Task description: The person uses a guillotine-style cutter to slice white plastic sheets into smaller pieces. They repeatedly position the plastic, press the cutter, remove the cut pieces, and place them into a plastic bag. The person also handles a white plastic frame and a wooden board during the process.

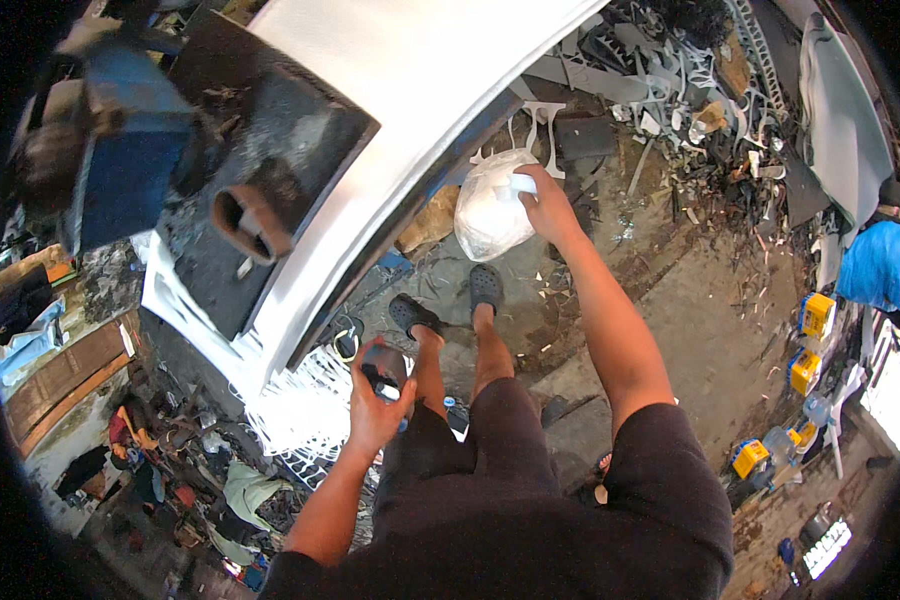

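My right hand (pixel 550 207) reaches forward over the floor, its fingers closed at the top of a clear plastic bag (pixel 490 215). The bag bulges and hangs beside the edge of a white-topped table (pixel 390 60). A small white piece shows at my fingertips; its kind is unclear. My left hand (pixel 375 405) is held low near my thigh, fingers wrapped round a dark, glossy, rounded object (pixel 383 368). What that object is I cannot make out.
On the table lie a dark board (pixel 300 140) and a brown hollow block (pixel 250 222). White lattice scraps (pixel 305 410) are heaped below its near corner. Grey and white offcuts (pixel 670 85) cover the floor at far right. Yellow boxes (pixel 805 370) stand at right.
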